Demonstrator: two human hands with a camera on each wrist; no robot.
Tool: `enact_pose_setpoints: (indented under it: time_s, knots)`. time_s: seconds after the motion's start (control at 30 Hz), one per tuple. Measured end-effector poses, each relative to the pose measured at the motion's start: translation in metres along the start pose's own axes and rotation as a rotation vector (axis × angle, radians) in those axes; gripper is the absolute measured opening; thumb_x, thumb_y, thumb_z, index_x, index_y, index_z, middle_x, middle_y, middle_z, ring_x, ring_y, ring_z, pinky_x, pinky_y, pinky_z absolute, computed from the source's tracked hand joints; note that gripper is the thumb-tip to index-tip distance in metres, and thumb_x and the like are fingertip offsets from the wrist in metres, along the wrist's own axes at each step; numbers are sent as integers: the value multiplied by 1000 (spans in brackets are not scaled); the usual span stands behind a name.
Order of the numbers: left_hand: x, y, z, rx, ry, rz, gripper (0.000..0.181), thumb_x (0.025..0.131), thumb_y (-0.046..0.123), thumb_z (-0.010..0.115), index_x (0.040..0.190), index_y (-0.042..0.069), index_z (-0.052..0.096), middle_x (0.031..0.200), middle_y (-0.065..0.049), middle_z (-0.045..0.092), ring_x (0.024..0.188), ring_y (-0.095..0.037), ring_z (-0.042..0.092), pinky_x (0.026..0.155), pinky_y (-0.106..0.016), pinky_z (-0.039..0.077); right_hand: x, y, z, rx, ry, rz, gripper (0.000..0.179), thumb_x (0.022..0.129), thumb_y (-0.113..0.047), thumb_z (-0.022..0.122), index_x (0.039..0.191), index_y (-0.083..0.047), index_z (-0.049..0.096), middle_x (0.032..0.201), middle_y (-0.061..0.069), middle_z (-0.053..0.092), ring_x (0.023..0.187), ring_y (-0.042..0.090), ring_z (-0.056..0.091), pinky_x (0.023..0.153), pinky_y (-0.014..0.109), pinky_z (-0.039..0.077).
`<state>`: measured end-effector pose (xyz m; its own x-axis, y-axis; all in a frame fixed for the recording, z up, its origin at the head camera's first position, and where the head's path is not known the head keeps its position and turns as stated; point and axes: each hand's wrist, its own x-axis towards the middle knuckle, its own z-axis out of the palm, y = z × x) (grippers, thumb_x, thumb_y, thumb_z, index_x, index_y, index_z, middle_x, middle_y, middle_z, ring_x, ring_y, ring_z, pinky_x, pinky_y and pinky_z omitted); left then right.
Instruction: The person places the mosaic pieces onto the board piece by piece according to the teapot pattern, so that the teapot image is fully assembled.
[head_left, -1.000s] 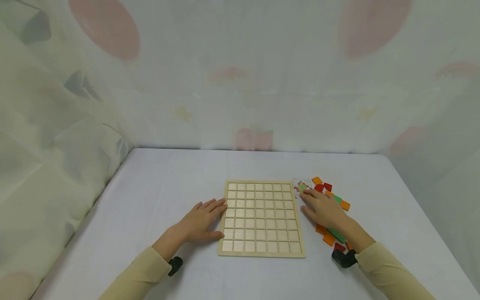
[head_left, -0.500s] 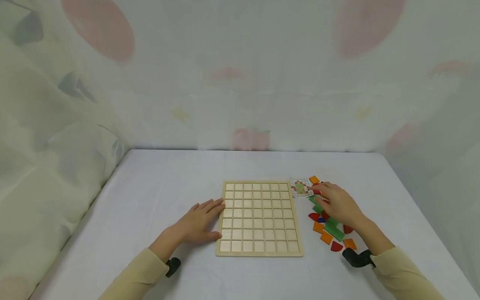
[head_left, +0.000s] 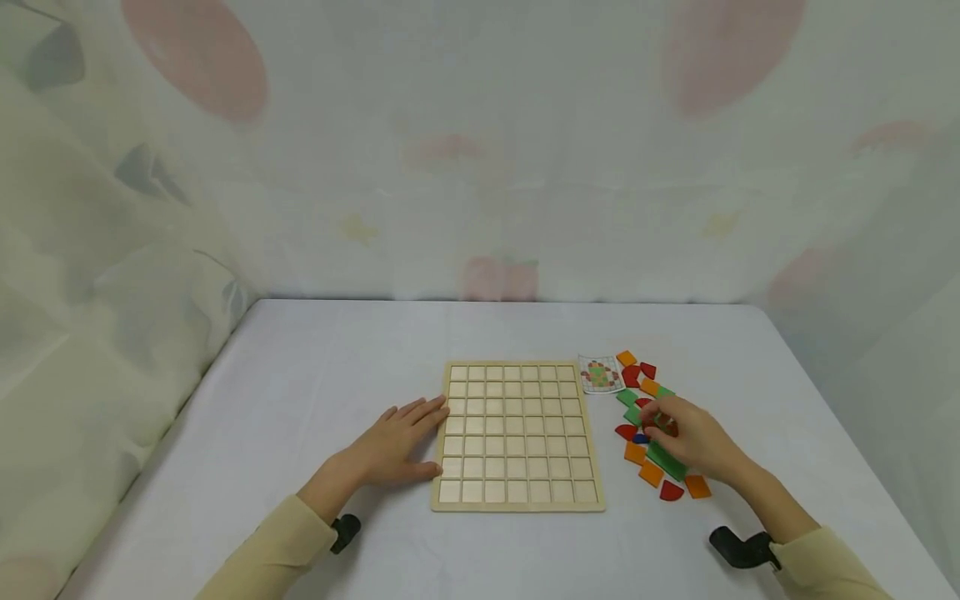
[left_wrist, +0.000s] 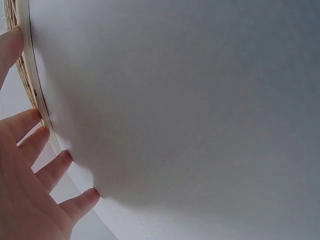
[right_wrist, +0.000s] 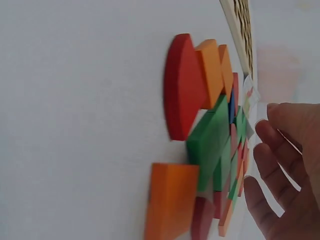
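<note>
A pale wooden grid board [head_left: 517,437] lies on the white table, its squares bare. My left hand [head_left: 396,444] rests at its left side, fingers spread, thumb and fingertips along the rim; the left wrist view shows the board's edge [left_wrist: 31,65] against the fingertips. On the right, my right hand [head_left: 697,435] is over a spread of coloured pieces, fingers loosely bent, with nothing seen between them. Below it are a long green block [head_left: 666,461], orange squares [head_left: 651,474] and red quarter-rounds [head_left: 671,490]. Part of the spread is hidden under the hand.
A small printed pattern card [head_left: 601,375] lies by the board's far right corner. Beyond it sits an orange square [head_left: 626,358]. A blue piece [head_left: 641,438] is among the red and green ones. A patterned cloth wall [head_left: 480,167] stands behind the table.
My right hand has moved from over the card to the right and towards me, above the pieces, uncovering the card. The left hand has stayed at the board.
</note>
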<state>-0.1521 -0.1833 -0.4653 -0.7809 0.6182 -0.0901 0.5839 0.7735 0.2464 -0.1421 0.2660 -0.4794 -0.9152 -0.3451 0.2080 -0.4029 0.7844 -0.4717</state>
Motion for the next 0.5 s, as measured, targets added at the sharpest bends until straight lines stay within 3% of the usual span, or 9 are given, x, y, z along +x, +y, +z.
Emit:
enact_pose_setpoints:
  time_s: [0.3, 0.5]
  knots:
    - [0, 1, 0, -9, 2, -1, 79, 83, 48, 62, 145, 12, 29, 152, -5, 23, 136, -33, 25, 101, -62, 25, -4, 5, 11, 63, -58, 3, 22, 76, -7, 73, 94, -15, 63, 88, -8, 60, 78, 5, 52, 72, 23, 52]
    - [0, 3, -1, -26, -1, -6, 79, 82, 45, 64, 145, 11, 30, 152, -6, 23, 136, -34, 25, 102, -62, 24, -4, 5, 13, 35, -70, -26, 22, 75, -6, 74, 90, -15, 62, 85, -9, 58, 76, 4, 51, 71, 22, 51]
